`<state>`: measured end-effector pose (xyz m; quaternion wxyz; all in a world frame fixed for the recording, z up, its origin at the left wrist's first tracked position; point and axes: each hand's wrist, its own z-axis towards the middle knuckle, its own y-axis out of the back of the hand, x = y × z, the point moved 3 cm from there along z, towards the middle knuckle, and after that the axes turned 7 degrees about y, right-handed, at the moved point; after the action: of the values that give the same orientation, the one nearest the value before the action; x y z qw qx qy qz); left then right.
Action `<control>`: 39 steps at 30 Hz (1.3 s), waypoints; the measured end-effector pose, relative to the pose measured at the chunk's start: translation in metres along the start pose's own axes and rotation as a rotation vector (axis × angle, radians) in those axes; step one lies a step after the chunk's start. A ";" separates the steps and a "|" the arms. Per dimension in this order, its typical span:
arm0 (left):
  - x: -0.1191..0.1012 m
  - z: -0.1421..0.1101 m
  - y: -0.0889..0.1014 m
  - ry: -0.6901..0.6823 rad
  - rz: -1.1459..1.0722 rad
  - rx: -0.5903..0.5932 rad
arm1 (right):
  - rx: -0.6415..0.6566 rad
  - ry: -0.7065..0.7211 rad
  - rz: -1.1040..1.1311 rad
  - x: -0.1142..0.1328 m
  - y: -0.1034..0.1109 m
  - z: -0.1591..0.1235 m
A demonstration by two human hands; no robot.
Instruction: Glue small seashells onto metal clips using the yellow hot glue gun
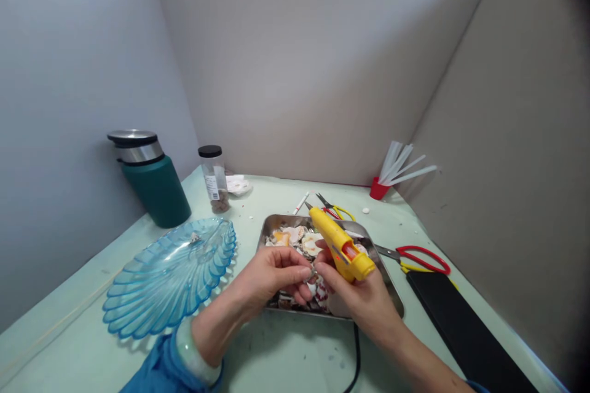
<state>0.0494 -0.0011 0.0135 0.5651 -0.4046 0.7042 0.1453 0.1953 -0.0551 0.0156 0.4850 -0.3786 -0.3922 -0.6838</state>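
My right hand (364,301) is wrapped round a yellow hot glue gun (334,236), whose nozzle points up and away to the left. Between the thumb and fingertips of my left hand (274,267) is a tiny pale piece (313,271), too small to name. The right thumb and fingertips meet it from the other side. Both hands are over a metal tray (397,304) full of seashells (295,233). To the left lies a blue, translucent shell-shaped dish (161,285) with a small whitish piece (194,237) near its far end.
A green bottle (159,190) and a clear jar (214,181) stand at the back left. Glue sticks (397,163) fill a red cup (378,188) at the back right. Red-handled scissors (421,258) and a black slab (461,325) lie right. A black cord (357,356) runs toward me.
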 end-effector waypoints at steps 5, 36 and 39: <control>0.001 -0.001 -0.002 0.001 -0.048 0.000 | -0.056 -0.013 0.061 -0.002 0.001 -0.003; 0.003 -0.001 -0.001 -0.107 -0.057 -0.134 | -0.122 -0.167 0.270 -0.005 -0.002 -0.007; 0.006 0.001 -0.001 -0.113 -0.098 -0.099 | -0.136 -0.164 0.263 -0.004 -0.002 -0.007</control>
<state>0.0509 -0.0032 0.0081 0.5896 -0.4570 0.6426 0.1748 0.1931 -0.0599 0.0087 0.5098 -0.5131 -0.3304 -0.6063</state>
